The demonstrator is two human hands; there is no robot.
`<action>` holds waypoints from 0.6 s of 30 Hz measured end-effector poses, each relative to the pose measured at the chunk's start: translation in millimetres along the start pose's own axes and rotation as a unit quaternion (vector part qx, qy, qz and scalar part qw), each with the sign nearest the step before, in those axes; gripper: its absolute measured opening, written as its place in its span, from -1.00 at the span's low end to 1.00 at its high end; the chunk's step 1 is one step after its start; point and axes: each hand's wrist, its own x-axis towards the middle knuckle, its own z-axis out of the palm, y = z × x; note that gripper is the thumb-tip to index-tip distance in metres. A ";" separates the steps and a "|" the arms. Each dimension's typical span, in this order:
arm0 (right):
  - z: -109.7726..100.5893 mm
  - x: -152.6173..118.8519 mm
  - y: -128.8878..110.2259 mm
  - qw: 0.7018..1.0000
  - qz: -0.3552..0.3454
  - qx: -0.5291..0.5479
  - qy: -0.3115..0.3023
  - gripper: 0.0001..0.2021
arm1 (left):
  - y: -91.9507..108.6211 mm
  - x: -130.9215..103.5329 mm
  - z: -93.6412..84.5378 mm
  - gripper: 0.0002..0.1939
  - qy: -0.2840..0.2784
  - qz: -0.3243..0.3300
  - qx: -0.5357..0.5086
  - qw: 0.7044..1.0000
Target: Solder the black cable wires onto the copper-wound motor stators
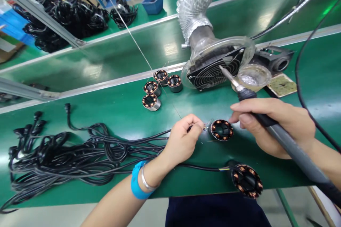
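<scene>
Closest in, a copper-wound ring (246,181) sits by the counter's (194,182) edge. Left grip (182,140) is pinched on a black cable (164,133), the middle ring (222,130) just beside it at 3 o'clock, 9 o'clock from the right grip (289,118), wrapped round a soldering iron (294,150). Fan's (217,72) farther off, 12 o'clock of that ring.

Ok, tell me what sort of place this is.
Probably a factory bench for electrical assembly: the right hand holds what looks like a soldering iron, with copper-wound parts and bundled black cables around.
</scene>
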 end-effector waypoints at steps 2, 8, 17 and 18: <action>4.1 0.6 -3.2 0.999 0.002 0.028 0.018 -0.83 | -1.0 -0.2 -0.4 -0.77 0.000 -0.004 -0.003 1.000; 11.3 -8.3 -6.4 0.998 0.024 0.043 0.033 -0.75 | -1.5 -0.3 -0.5 -0.77 0.003 -0.012 -0.007 1.000; 13.1 -12.3 -4.7 0.998 0.024 0.043 0.029 -0.75 | -2.4 0.5 -0.2 -0.78 0.009 -0.020 -0.011 1.000; 13.5 -12.7 -4.4 0.999 0.023 0.038 0.030 -0.75 | -2.2 0.1 -0.4 -0.78 0.010 -0.021 -0.014 1.000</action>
